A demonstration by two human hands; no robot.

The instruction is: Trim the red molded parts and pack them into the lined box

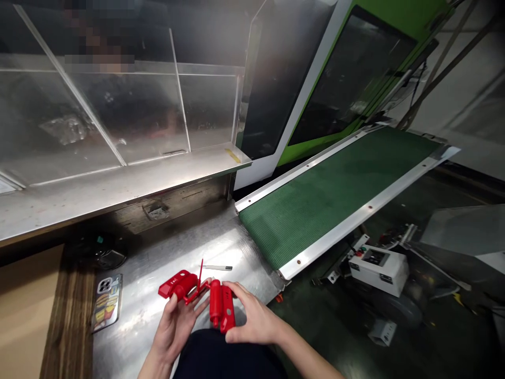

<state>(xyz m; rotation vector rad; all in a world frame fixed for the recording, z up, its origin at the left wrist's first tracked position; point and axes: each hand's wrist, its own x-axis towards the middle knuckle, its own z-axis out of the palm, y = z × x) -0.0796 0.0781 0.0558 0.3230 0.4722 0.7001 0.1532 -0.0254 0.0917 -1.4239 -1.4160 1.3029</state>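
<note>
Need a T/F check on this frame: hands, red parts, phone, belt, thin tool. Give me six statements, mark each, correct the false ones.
1. The left hand and the right hand both hold red parts. True.
2. The right hand is gloved. False: both hands are bare.
3. The phone lies camera side up. True.
4. The phone is to the right of the red parts in the picture. False: it is to their left.
5. The belt is green. True.
6. The thin tool lies on the belt. False: the thin tool lies on the metal table.
</note>
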